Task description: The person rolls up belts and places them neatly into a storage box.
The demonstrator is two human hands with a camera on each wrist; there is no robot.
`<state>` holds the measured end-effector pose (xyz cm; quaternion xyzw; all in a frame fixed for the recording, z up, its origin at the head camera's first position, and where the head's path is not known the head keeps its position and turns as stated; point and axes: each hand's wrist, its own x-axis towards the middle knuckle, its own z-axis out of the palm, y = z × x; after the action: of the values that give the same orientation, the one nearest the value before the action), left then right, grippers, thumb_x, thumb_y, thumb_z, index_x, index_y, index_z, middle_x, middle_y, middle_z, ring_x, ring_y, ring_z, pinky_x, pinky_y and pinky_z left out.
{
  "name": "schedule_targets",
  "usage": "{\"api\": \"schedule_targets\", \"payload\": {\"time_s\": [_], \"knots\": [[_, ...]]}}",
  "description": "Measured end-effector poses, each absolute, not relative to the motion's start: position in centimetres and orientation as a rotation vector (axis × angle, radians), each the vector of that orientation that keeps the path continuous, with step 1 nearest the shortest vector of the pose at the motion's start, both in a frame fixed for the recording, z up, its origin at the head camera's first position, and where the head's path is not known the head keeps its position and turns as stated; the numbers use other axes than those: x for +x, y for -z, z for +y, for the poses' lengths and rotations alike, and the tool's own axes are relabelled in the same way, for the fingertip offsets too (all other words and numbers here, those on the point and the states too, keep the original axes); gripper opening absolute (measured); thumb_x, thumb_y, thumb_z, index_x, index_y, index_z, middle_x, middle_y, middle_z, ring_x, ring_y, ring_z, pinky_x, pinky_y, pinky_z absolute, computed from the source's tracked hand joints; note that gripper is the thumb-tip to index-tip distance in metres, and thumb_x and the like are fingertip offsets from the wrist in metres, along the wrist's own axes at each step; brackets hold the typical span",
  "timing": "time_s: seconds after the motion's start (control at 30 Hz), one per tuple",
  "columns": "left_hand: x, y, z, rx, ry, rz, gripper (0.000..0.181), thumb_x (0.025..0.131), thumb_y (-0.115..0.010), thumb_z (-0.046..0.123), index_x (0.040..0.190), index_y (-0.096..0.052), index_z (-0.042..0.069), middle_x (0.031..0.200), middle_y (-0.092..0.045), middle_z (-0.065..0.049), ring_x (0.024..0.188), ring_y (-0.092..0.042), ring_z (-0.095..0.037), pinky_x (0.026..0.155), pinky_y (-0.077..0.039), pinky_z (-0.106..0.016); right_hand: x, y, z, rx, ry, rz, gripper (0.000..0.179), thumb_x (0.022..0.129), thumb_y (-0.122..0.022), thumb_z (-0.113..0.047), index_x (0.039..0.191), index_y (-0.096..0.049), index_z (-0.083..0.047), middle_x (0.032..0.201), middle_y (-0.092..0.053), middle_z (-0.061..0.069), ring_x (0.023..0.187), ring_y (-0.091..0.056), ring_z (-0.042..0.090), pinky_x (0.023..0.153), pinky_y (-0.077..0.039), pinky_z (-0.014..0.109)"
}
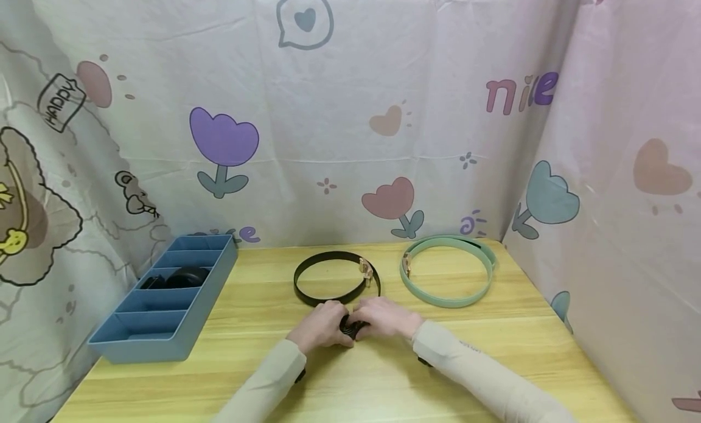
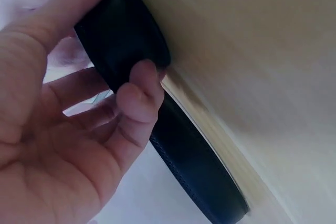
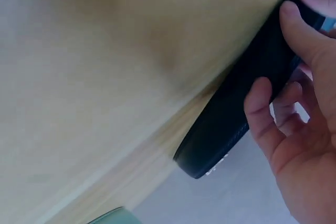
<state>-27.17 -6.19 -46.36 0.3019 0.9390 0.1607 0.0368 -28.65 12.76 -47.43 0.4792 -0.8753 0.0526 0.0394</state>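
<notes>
Both hands meet at a tightly coiled black belt [image 1: 350, 327] on the wooden table. My left hand [image 1: 324, 327] grips its left side, with the thumb and curled fingers around the smooth dark band [image 2: 123, 30] in the left wrist view. From the right, my right hand [image 1: 386, 317] holds the same coil between thumb and fingers; they partly cover it. Just behind the hands, a second black belt [image 1: 320, 257] stands on edge in a wide loop with a gold buckle [image 1: 366, 271]. Farther right, a mint green belt [image 1: 446, 302] forms another loop, with a gold buckle on its left side.
A blue divided tray [image 1: 210, 301] stands at the left of the table [image 1: 263, 374], with a black coiled belt [image 1: 188, 277] in one compartment. A patterned curtain [image 1: 328, 94] hangs behind the table and along both sides.
</notes>
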Motion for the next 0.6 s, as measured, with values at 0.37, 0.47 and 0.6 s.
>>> {"api": "schedule_targets", "payload": {"time_s": [0.37, 0.47, 0.6], "knots": [[-27.78, 46.19, -6.71, 1.057, -0.521, 2.813, 0.032, 0.068, -0.090, 0.028, 0.087, -0.065, 0.020, 0.081, -0.059, 0.009, 0.073, -0.049, -0.006, 0.065, -0.042, -0.022, -28.94, 46.41, 13.01, 1.488, -0.210, -2.753, 0.023, 0.084, -0.076, -0.030, 0.106, -0.075, -0.024, 0.096, -0.070, -0.010, 0.086, -0.058, 0.001, 0.079, -0.048, 0.017], [-27.61, 46.32, -6.46, 0.987, -0.536, 2.852, 0.035, 0.068, -0.089, 0.038, 0.082, -0.064, 0.019, 0.076, -0.058, 0.009, 0.070, -0.049, -0.007, 0.063, -0.041, -0.023, -28.63, 46.61, 12.77, 1.449, -0.118, -2.696, 0.016, 0.084, -0.075, -0.035, 0.098, -0.076, -0.026, 0.088, -0.069, -0.013, 0.079, -0.056, 0.001, 0.072, -0.047, 0.017], [-27.21, 46.48, -6.08, 0.919, -0.528, 2.895, 0.038, 0.065, -0.089, 0.044, 0.076, -0.062, 0.020, 0.072, -0.056, 0.009, 0.066, -0.048, -0.008, 0.059, -0.041, -0.024, -28.33, 46.97, 12.65, 1.449, -0.101, -2.681, 0.012, 0.086, -0.073, -0.036, 0.095, -0.075, -0.029, 0.085, -0.067, -0.016, 0.078, -0.056, 0.000, 0.070, -0.046, 0.017]]}}
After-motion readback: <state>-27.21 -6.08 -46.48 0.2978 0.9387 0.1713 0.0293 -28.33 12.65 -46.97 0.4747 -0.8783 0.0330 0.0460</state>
